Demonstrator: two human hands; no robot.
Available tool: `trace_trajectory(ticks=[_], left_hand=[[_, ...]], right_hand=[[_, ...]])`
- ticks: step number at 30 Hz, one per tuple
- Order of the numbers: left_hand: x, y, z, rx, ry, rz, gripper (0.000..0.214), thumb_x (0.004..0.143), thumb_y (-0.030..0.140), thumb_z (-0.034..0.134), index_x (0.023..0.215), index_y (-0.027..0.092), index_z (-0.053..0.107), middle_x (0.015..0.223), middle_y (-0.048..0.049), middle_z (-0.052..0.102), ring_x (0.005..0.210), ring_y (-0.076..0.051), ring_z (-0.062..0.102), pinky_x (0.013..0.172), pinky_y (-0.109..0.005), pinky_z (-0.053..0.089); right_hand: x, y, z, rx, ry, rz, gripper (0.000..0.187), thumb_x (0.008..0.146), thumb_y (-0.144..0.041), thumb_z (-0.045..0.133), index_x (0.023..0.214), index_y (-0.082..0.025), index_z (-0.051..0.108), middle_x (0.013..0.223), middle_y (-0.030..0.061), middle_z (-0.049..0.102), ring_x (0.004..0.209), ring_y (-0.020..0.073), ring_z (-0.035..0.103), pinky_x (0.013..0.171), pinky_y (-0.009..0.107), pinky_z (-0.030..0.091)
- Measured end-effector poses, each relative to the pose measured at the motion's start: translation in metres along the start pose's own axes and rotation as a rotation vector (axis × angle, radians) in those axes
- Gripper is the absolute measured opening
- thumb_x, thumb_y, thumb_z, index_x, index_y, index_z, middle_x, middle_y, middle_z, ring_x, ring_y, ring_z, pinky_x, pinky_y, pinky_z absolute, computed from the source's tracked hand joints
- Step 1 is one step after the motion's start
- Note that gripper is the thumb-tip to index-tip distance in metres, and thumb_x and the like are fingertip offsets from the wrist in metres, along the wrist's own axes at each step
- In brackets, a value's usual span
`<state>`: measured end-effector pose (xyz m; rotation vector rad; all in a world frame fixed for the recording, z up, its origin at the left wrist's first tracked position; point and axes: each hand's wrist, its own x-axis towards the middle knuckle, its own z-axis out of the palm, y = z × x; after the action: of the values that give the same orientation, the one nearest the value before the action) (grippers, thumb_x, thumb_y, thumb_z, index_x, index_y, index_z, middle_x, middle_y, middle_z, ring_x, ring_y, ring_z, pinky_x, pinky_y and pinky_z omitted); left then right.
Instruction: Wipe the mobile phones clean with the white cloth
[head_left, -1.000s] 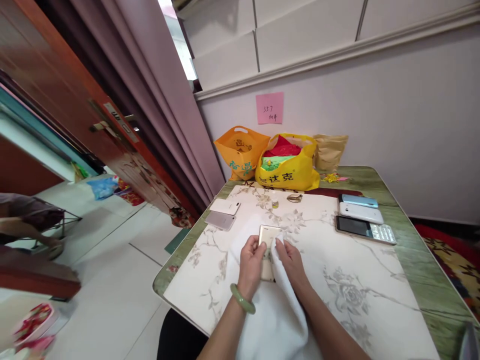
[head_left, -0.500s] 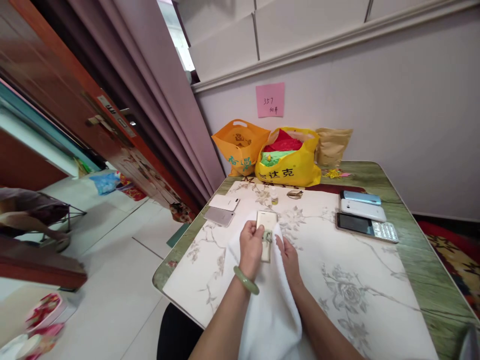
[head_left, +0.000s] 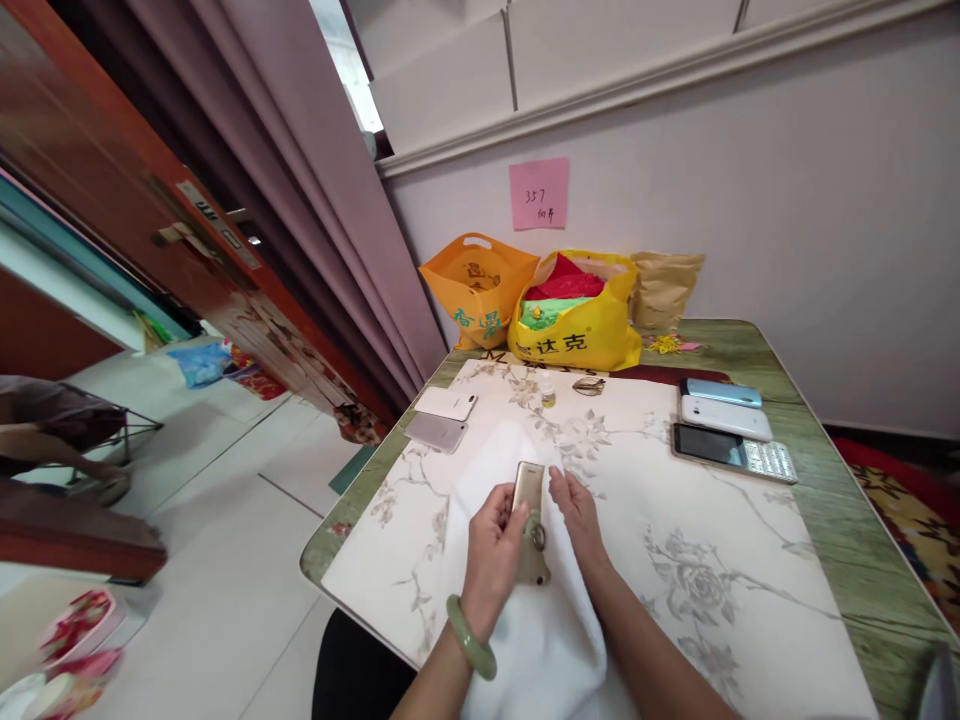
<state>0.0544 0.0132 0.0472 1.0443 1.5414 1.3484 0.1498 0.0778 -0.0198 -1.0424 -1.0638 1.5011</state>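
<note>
My left hand [head_left: 489, 560], with a green bangle at its wrist, grips a gold phone [head_left: 531, 488] by its left side. The phone's back faces up and carries a ring holder [head_left: 538, 536]; its top end points away from me. Under the phone spreads a white towel [head_left: 540, 650], reaching from my lap onto the table. Beside the phone's right edge, my right hand [head_left: 579, 515] is closed on the towel's edge, its fingertips partly hidden.
On the left lie a white phone [head_left: 447, 403] and a grey phone [head_left: 435, 432]. A small bottle [head_left: 547, 391] and eyeglasses [head_left: 589, 386] sit farther back. On the right are a blue phone [head_left: 721, 393], a white phone [head_left: 726, 418] and a keypad phone [head_left: 731, 455]. Bags [head_left: 592, 345] stand behind.
My left hand has drawn the phone nearer to me and tilted it. The towel now shows beyond the phone's far end. My right hand has stayed nearly in place.
</note>
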Motion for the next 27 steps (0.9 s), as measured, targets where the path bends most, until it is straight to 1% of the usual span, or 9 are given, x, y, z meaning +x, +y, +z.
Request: trace_trajectory(ticks=[2, 4, 9, 12, 15, 18, 21, 23, 27], left_hand=[[-0.002, -0.005, -0.008, -0.060, -0.058, -0.081, 0.022, 0.080, 0.037, 0.065, 0.090, 0.018, 0.065, 0.080, -0.0020, 0.065, 0.072, -0.015, 0.058, 0.068, -0.024, 0.045], [0.001, -0.009, -0.017, -0.121, -0.089, -0.172, 0.024, 0.077, 0.038, 0.069, 0.086, 0.017, 0.064, 0.074, -0.0011, 0.064, 0.064, -0.013, 0.057, 0.063, -0.024, 0.045], [0.013, -0.009, -0.042, -0.183, -0.093, -0.341, 0.034, 0.067, 0.038, 0.078, 0.087, 0.015, 0.062, 0.062, -0.0001, 0.063, 0.052, -0.013, 0.056, 0.053, -0.024, 0.043], [0.012, -0.004, -0.052, -0.290, -0.094, -0.381, 0.035, 0.071, 0.038, 0.077, 0.092, 0.014, 0.064, 0.072, -0.0040, 0.068, 0.061, -0.015, 0.062, 0.059, -0.025, 0.047], [0.005, -0.003, -0.054, -0.476, -0.116, -0.331, 0.032, 0.078, 0.036, 0.072, 0.100, 0.014, 0.066, 0.095, -0.0085, 0.071, 0.082, -0.016, 0.065, 0.074, -0.026, 0.051], [-0.005, -0.009, -0.044, -0.592, -0.152, -0.288, 0.039, 0.077, 0.031, 0.074, 0.112, 0.016, 0.063, 0.113, -0.0119, 0.068, 0.092, -0.019, 0.065, 0.079, -0.029, 0.051], [-0.011, -0.021, -0.023, -0.581, -0.150, -0.279, 0.040, 0.071, 0.025, 0.079, 0.107, 0.015, 0.063, 0.109, -0.0134, 0.069, 0.082, -0.018, 0.066, 0.077, -0.032, 0.052], [-0.008, -0.027, -0.007, -0.581, -0.062, -0.242, 0.041, 0.072, 0.030, 0.078, 0.106, 0.014, 0.062, 0.101, -0.0120, 0.070, 0.074, -0.016, 0.066, 0.073, -0.032, 0.052], [0.007, -0.032, 0.016, -0.585, 0.254, -0.204, 0.037, 0.068, 0.035, 0.080, 0.093, 0.013, 0.065, 0.079, -0.0044, 0.069, 0.062, -0.011, 0.061, 0.065, -0.025, 0.050]], right_hand=[[-0.001, 0.000, -0.001, 0.000, 0.003, 0.019, 0.044, 0.083, -0.062, 0.053, 0.072, -0.020, 0.051, 0.061, -0.0031, 0.049, 0.059, 0.0138, 0.044, 0.056, 0.025, 0.038], [-0.002, -0.002, -0.002, -0.047, -0.033, -0.001, 0.043, 0.082, -0.062, 0.055, 0.074, -0.019, 0.055, 0.064, -0.0016, 0.054, 0.062, 0.0152, 0.047, 0.058, 0.026, 0.040], [-0.004, -0.007, -0.005, -0.171, -0.167, -0.059, 0.043, 0.075, -0.060, 0.063, 0.081, -0.018, 0.065, 0.073, 0.0021, 0.065, 0.070, 0.0195, 0.055, 0.062, 0.028, 0.044], [-0.002, -0.005, -0.007, -0.108, -0.134, -0.030, 0.043, 0.075, -0.060, 0.063, 0.084, -0.019, 0.066, 0.076, 0.0028, 0.068, 0.072, 0.0206, 0.057, 0.065, 0.029, 0.046], [0.004, 0.000, -0.007, 0.017, -0.014, 0.033, 0.044, 0.075, -0.061, 0.063, 0.086, -0.019, 0.063, 0.077, 0.0033, 0.068, 0.072, 0.0205, 0.059, 0.066, 0.030, 0.047], [0.008, 0.003, -0.007, 0.133, 0.101, 0.102, 0.046, 0.074, -0.064, 0.062, 0.087, -0.019, 0.061, 0.072, 0.0015, 0.066, 0.065, 0.0183, 0.057, 0.061, 0.029, 0.046], [0.007, 0.001, -0.008, 0.154, 0.168, 0.150, 0.044, 0.074, -0.064, 0.062, 0.082, -0.020, 0.057, 0.059, -0.0037, 0.056, 0.052, 0.0145, 0.049, 0.050, 0.026, 0.040], [0.005, -0.003, -0.008, 0.123, 0.164, 0.126, 0.042, 0.076, -0.062, 0.062, 0.081, -0.021, 0.056, 0.058, -0.0044, 0.054, 0.052, 0.0141, 0.048, 0.049, 0.026, 0.040], [-0.001, -0.007, -0.007, -0.025, 0.089, -0.013, 0.037, 0.079, -0.056, 0.060, 0.087, -0.020, 0.059, 0.075, 0.0008, 0.064, 0.070, 0.0184, 0.057, 0.066, 0.030, 0.047]])
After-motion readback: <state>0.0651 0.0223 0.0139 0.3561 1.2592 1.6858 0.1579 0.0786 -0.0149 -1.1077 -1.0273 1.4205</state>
